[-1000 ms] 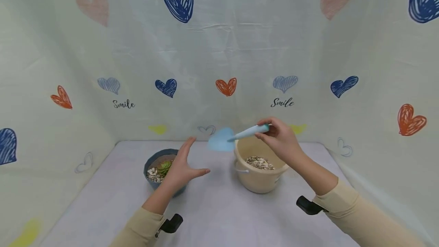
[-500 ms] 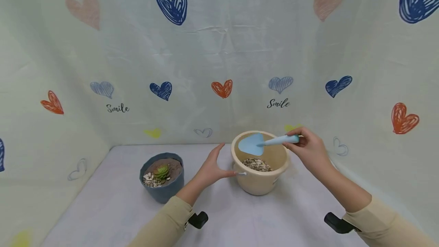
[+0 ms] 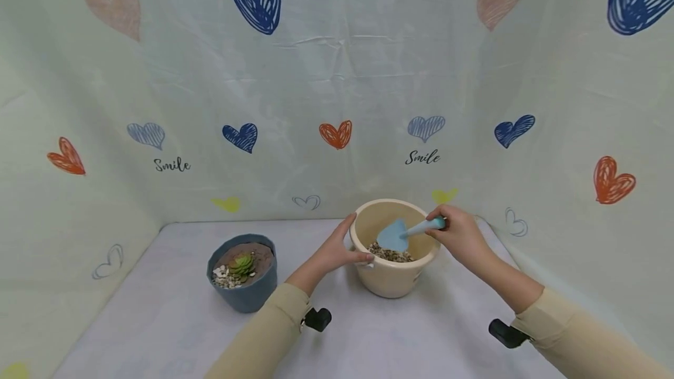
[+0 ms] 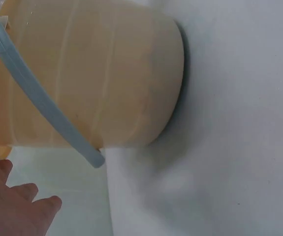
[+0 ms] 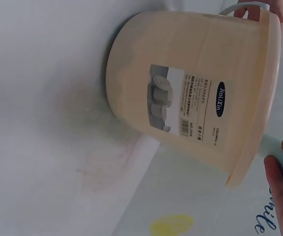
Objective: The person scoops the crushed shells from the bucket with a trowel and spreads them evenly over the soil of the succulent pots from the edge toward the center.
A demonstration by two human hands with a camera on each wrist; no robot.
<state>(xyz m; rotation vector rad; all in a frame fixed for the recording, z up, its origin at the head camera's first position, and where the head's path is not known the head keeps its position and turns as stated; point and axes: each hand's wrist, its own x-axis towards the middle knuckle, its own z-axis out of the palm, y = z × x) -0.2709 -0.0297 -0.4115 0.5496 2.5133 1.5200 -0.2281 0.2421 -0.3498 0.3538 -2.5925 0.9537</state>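
Observation:
My right hand (image 3: 459, 235) pinches the handle of a light blue hand trowel (image 3: 393, 235), whose blade dips inside a cream bucket (image 3: 391, 278). The blade's tip meets a bed of mixed pebbles (image 3: 383, 251) there. At the bucket's left rim is my left hand (image 3: 333, 252), thumb toward the front and fingers toward the back, spread fairly straight. The left wrist view shows its fingers (image 4: 25, 189) fanned out beside the rim, and the bucket's grey carrying handle (image 4: 47, 102) hanging down. The right wrist view shows a printed label (image 5: 188, 103) on the bucket.
A blue-grey flowerpot (image 3: 251, 296) stands left of the bucket, with soil, white stones and a green succulent (image 3: 243, 264). Both stand on a white-covered table (image 3: 368, 341). Behind rises a pale curtain (image 3: 295, 86) printed with hearts.
The left hand has moved right from over the flowerpot to the bucket's rim. The right hand has carried the trowel over the bucket, then lowered its blade inside to the pebbles.

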